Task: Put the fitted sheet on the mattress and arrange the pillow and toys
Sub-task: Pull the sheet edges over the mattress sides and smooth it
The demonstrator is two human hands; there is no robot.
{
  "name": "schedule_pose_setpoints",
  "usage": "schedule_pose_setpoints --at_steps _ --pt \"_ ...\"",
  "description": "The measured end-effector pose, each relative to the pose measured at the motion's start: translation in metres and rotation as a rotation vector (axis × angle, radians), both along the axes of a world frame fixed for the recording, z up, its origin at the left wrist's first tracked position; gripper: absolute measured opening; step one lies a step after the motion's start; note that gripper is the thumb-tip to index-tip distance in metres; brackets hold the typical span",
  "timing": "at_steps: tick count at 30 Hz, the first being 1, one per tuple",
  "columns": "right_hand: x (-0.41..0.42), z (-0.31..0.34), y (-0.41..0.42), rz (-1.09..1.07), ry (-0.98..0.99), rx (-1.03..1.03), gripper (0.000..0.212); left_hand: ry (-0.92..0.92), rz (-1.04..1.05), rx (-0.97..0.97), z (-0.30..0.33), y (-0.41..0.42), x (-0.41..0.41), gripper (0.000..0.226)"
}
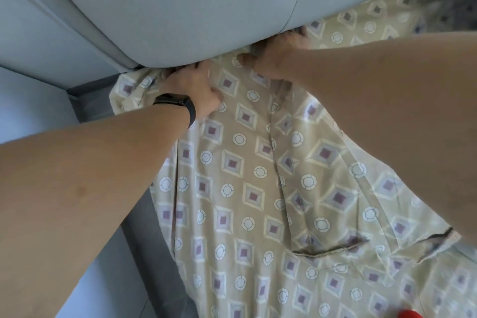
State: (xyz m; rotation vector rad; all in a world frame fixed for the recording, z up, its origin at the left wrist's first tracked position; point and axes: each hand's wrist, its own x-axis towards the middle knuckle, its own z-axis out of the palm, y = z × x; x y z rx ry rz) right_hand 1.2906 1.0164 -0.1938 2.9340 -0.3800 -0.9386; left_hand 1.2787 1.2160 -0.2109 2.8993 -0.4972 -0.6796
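A beige fitted sheet point(247, 175) patterned with squares and circles lies wrinkled over the mattress, its elastic hem folded back at the lower right. My left hand point(196, 88), with a black band on the wrist, grips the sheet's edge at the mattress corner, fingers tucked under the grey padded headboard point(180, 8). My right hand point(278, 51) grips the same edge just to the right, fingertips hidden in the gap below the headboard. No pillow shows in this view.
A dark grey bed frame rail point(152, 248) runs along the left side beside a pale wall point(31, 100). A red object point(410, 313) peeks in at the bottom edge. Bare dark mattress fabric point(456, 5) shows at the top right.
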Motion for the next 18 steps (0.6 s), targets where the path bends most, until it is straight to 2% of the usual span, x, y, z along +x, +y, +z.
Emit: schedule_pose_setpoints --at_steps 3,5,7,8,12,15,18 --pt "0.008 0.001 0.001 0.006 0.082 -0.056 0.08 0.086 0.017 0.097 0.0 -0.016 0.018 0.055" --pt "0.02 -0.007 -0.001 0.01 0.13 -0.01 0.078 0.179 -0.021 0.15 -0.009 -0.027 0.031 0.062" --pt "0.032 -0.014 0.0 0.031 0.251 0.094 0.067 0.258 -0.072 0.175 -0.016 -0.034 0.037 0.069" --pt "0.035 -0.016 0.0 0.042 0.26 0.099 0.065 0.258 -0.079 0.165 -0.018 -0.034 0.039 0.07" --pt "0.012 -0.016 0.001 0.012 0.118 -0.034 0.088 0.234 -0.02 0.081 -0.008 -0.02 0.03 0.073" --pt "0.003 -0.005 0.001 0.068 0.097 -0.023 0.075 0.24 0.018 0.06 -0.005 -0.009 0.02 0.085" --pt "-0.011 0.004 0.005 0.112 0.085 0.077 0.065 0.121 -0.076 0.042 -0.006 -0.003 0.006 0.092"
